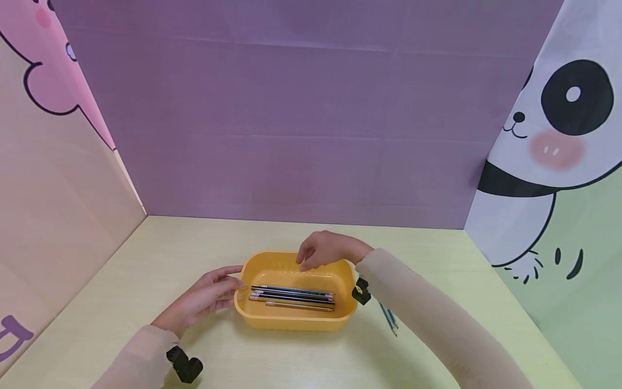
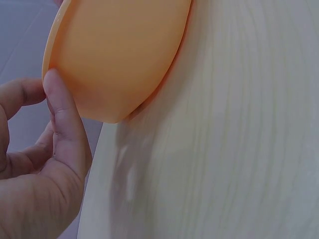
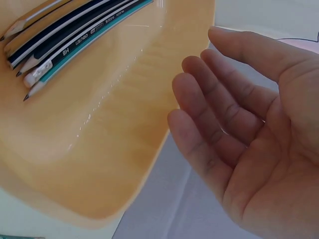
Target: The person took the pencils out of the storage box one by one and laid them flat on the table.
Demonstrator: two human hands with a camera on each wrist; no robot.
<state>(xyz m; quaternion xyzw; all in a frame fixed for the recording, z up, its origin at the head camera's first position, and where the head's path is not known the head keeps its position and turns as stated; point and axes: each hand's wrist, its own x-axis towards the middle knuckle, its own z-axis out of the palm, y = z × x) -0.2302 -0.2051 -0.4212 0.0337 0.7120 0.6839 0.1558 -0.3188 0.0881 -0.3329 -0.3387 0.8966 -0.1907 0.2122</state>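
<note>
The left grip (image 1: 204, 297) pinches the tray (image 1: 291, 323) by the rim of its left short side, thumb inside and fingers outside, a hold that probably steadies it against sliding. The right grip (image 1: 335, 248) holds nothing: its fingers are loosely curved and a little spread, above the far long side toward the far right corner. Whether a fingertip brushes the rim, I cannot tell.

Inside the tray, the pencils (image 1: 291, 296) lie side by side along its length, nearer the near side; the long floor likely suits their shape. One eraser end among sharpened tips shows they do not all face the same way.

The tray sits on the worktop (image 1: 204, 237), about midway between its left and right edges, long sides roughly along the far edge. Off the tray's right end, loose pencils (image 1: 390, 320) lie on the worktop, partly hidden by the right sleeve (image 1: 432, 319).
</note>
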